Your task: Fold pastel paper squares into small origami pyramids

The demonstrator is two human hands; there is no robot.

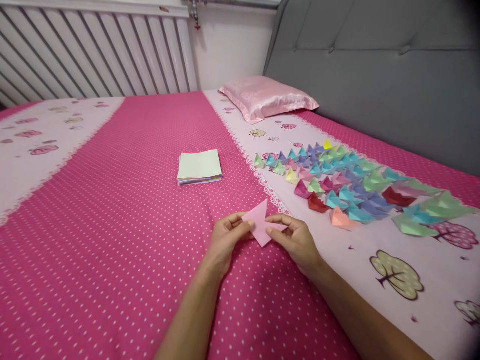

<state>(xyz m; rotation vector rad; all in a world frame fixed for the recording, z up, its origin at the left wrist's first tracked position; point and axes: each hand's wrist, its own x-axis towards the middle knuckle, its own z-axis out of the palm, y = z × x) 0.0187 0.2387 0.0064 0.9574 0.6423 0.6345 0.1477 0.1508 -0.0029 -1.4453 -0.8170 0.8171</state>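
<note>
Between my two hands is a folded piece of pink origami paper [261, 231], with one point standing up and another reaching to the right. My left hand [228, 237] pinches its left edge, thumb on top and fingers behind. On the right side, the thumb and fingers of my right hand [296, 240] grip the other point. Farther off, a stack of paper sheets [200, 166] with a pale green one on top lies on the bed. To the right stand rows of small folded paper boats [352, 197] in many colours.
The bed is covered with a pink dotted sheet [112, 225] that has white printed bands. A shiny pink pillow [268, 97] lies at the far side, by the grey padded headboard [375, 60]. A white radiator [97, 52] runs along the wall.
</note>
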